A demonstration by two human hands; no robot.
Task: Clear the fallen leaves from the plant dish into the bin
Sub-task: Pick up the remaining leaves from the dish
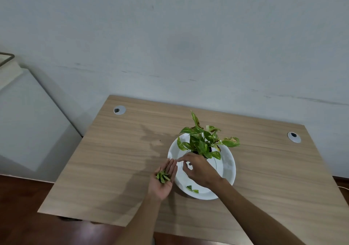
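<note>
The round white plastic plant dish (227, 171) sits on the pale wood-grain desk (117, 150), with a small green-and-cream variegated potted plant (203, 140) standing in its far half, stems leaning toward the wall.

The left hand (162, 180) lies palm-up just outside the dish's left rim, fingers together and pointing away toward the wall, slightly cupped. A loose clump of small torn green leaf pieces (162, 176) rests in the palm, just behind the finger bases; the pieces are narrow, their long axes running roughly along the fingers.

The right hand (200, 170) hovers over the dish's centre, back of hand up. Its forefinger stretches left, tip almost meeting the left fingertips; the other fingers curl loosely under. I cannot tell whether they pinch anything.

Two small dark green leaf fragments (192, 189) lie flat on the dish floor, below the right wrist, side by side near the front rim, tips pointing roughly rightward.
</note>
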